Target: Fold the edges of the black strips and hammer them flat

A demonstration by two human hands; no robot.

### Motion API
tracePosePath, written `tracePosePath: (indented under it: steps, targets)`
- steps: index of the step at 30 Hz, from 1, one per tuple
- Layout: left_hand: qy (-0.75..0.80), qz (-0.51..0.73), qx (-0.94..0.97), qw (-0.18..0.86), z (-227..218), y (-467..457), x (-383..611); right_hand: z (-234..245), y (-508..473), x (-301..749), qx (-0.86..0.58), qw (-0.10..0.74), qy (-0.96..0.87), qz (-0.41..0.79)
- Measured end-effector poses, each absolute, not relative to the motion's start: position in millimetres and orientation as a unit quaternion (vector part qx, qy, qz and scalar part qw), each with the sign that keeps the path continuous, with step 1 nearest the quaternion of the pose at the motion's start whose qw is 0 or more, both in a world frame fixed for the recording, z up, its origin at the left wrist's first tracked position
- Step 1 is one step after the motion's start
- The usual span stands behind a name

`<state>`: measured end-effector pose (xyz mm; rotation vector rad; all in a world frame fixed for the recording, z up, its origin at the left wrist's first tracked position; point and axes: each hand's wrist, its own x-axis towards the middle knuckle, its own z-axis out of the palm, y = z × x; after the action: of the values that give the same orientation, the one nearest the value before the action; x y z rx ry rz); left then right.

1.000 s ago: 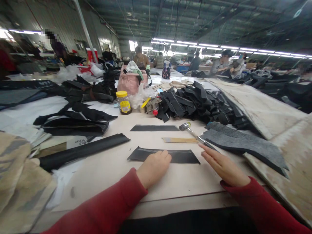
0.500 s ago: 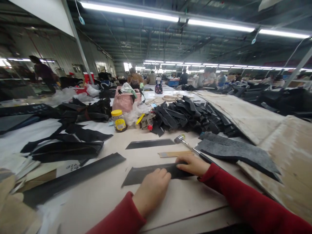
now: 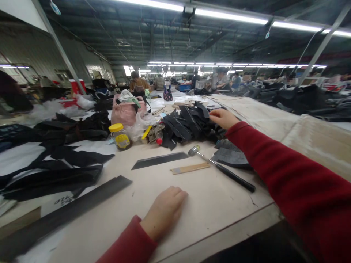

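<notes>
My right hand [image 3: 223, 118] reaches out to the heap of black strips [image 3: 182, 126]. Its fingers are closed at the end of a black strip [image 3: 202, 110] on top of the heap. My left hand [image 3: 166, 210] lies on the pale tabletop [image 3: 208, 208], fingers stretched forward, with nothing visible in it. Between the hands are a hammer [image 3: 233, 178] with a black handle, a narrow tan strip [image 3: 189, 168] and a single flat black strip [image 3: 160, 160]. The right sleeve partly covers a grey felt-like piece [image 3: 230, 157].
A yellow-lidded jar [image 3: 120, 137] stands left of the heap, before a pink bag [image 3: 127, 111]. A long dark strip [image 3: 68, 208] and black material [image 3: 55, 179] lie at left. Pale sheets [image 3: 309, 135] cover the right side. People work farther back.
My right hand has moved forward from the near tabletop to the heap, and the black strip has left the spot under my hands. My left hand stays low. The view has shifted right.
</notes>
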<state>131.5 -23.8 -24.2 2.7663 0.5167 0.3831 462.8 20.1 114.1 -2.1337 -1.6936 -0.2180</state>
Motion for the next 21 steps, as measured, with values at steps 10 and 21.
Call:
tracePosePath:
  steps: [10,21]
  targets:
    - [0.183,0.126,0.964,0.145,-26,-26,137,7,-84,438,-0.761,-0.096,-0.64,-0.045]
    - [0.147,0.152,0.968,0.134,-28,-29,151,28,-74,481,-0.784,-0.033,-0.619,-0.039]
